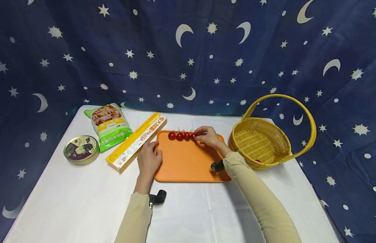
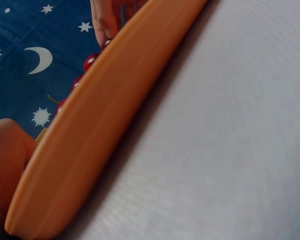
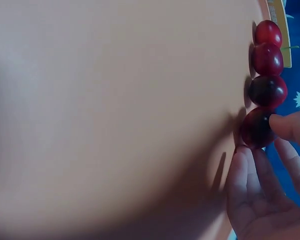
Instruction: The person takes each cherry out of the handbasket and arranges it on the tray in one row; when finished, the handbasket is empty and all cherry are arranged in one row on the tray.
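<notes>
An orange tray [image 1: 188, 162] lies on the white table. Along its far edge sits a row of several dark red cherries [image 1: 179, 136], side by side, with thin stems pointing away. My right hand [image 1: 207, 136] is at the right end of the row. In the right wrist view its thumb and fingers pinch the end cherry [image 3: 257, 129], which is beside its neighbour. My left hand [image 1: 149, 158] rests at the tray's left rim, thumb and fingertips at the edge. The left wrist view shows only part of that hand [image 2: 7, 170] beside the tray's side wall.
Right of the tray stands a yellow wicker basket [image 1: 285, 141] with a tall handle and a small red thing [image 1: 258, 161] inside. To the left lie a pasta box [image 1: 136, 143], slanted close to the tray, a green food bag [image 1: 110, 125] and a round tin [image 1: 81, 150].
</notes>
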### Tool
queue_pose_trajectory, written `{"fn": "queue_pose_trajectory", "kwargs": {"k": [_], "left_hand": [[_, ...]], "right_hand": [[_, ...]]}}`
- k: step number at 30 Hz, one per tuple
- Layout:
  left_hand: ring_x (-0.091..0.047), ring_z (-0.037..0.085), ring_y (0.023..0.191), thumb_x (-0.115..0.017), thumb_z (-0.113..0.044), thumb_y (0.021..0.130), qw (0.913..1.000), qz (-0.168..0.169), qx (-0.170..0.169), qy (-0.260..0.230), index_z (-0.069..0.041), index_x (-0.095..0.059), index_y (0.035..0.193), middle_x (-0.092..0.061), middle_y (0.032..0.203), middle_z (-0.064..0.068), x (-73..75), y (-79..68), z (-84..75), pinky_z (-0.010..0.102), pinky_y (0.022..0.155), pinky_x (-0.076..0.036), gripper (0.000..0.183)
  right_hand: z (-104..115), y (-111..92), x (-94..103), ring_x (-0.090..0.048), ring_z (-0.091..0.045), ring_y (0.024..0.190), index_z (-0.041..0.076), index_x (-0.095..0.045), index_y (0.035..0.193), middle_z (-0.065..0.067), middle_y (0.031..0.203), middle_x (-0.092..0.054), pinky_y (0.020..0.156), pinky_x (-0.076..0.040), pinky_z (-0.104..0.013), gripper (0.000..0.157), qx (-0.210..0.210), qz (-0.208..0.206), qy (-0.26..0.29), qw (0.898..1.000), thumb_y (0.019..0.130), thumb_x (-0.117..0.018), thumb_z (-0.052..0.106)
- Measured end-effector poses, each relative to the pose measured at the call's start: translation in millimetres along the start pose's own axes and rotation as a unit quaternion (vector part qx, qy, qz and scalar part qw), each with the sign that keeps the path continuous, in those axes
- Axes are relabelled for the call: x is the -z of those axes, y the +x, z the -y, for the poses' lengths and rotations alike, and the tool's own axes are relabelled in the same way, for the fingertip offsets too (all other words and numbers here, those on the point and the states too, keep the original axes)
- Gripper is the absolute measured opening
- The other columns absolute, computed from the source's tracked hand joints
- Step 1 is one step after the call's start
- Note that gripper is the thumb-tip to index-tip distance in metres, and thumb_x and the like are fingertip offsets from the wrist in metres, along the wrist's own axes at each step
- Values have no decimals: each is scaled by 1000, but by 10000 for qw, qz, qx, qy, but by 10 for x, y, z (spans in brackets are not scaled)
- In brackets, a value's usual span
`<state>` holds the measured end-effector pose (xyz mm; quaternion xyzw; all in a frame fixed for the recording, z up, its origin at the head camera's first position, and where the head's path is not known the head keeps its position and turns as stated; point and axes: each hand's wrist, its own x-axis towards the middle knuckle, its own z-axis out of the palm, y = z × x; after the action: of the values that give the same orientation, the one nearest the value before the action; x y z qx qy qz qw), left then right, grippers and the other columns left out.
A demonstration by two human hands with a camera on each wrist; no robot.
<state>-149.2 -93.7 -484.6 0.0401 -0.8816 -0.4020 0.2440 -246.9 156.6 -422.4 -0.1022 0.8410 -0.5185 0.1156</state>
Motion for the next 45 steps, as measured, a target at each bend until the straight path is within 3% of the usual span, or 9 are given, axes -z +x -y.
{"fn": "queue_pose_trajectory", "kwargs": {"k": [13, 18, 20, 23, 27, 34, 37, 42, 45], "left_hand": [[-62, 42, 75, -62, -7, 80, 10000, -26, -86, -9, 1, -72, 111, -63, 95, 18, 17, 11, 5, 52, 61, -47, 33], [-61, 42, 77, -62, -7, 80, 10000, 19, -72, -14, 1, -72, 111, -63, 96, 19, 25, 10, 33, 52, 63, -47, 34], [-62, 42, 78, -62, -7, 80, 10000, 33, -67, -15, 1, -72, 112, -63, 96, 19, 30, 10, 40, 52, 63, -47, 34], [-62, 43, 79, -62, -7, 80, 10000, 58, -50, -24, 1, -72, 112, -63, 97, 20, 38, 9, 47, 53, 64, -47, 34], [-62, 43, 80, -62, -7, 80, 10000, 83, -31, -17, 2, -72, 112, -63, 98, 20, 40, -6, 69, 53, 65, -47, 35], [-61, 41, 79, -62, -6, 80, 10000, 59, -39, -4, 1, -72, 111, -63, 97, 19, 16, -25, 85, 52, 63, -47, 34], [-61, 41, 77, -62, -6, 79, 10000, 4, -51, -18, 1, -72, 111, -63, 95, 19, 9, -27, 77, 51, 63, -46, 34], [-60, 41, 77, -60, -5, 80, 10000, 30, -37, -44, 1, -72, 112, -62, 95, 19, 15, -28, 35, 52, 64, -46, 34], [-61, 41, 78, -60, -6, 80, 10000, 63, -24, -69, 2, -71, 112, -62, 96, 20, 16, -28, 2, 52, 65, -46, 35]], "right_hand": [[105, -95, 194, -68, -43, 93, -16, -61, 114, -29, 107, -66, 74, -57, -47, 29, -92, -174, -298, 9994, 87, -63, -7], [165, -126, 307, -66, -47, 92, -16, -62, 113, -27, 103, -68, 68, -56, -32, 30, 109, -296, -607, 9977, 86, -65, -4], [189, -141, 357, -66, -46, 92, -15, -64, 112, -26, 101, -69, 65, -52, -25, 29, 141, -364, -744, 9965, 86, -66, -2], [206, -159, 451, -66, -42, 88, -13, -66, 109, -24, 97, -69, 64, -52, -25, 27, 143, -483, -766, 9958, 85, -67, -2], [221, -206, 614, -67, -27, 80, -10, -67, 109, -24, 98, -68, 70, -55, -36, 24, 158, -518, -784, 9954, 87, -67, -1], [248, -339, 929, -63, -13, 78, -9, -65, 115, -27, 104, -67, 74, -54, -37, 27, 0, -564, -946, 9939, 90, -65, 1], [236, -397, 1066, -63, -13, 76, -12, -63, 116, -30, 105, -65, 73, -54, -37, 28, -28, -606, -871, 9944, 91, -63, -1], [198, -517, 1290, -65, -28, 86, -17, -60, 116, -35, 106, -63, 69, -52, -29, 29, -88, -675, -856, 9940, 92, -61, -2], [179, -603, 1417, -63, -21, 85, -16, -59, 118, -31, 108, -63, 68, -50, -23, 31, -328, -577, -1007, 9927, 93, -61, 2]]}}
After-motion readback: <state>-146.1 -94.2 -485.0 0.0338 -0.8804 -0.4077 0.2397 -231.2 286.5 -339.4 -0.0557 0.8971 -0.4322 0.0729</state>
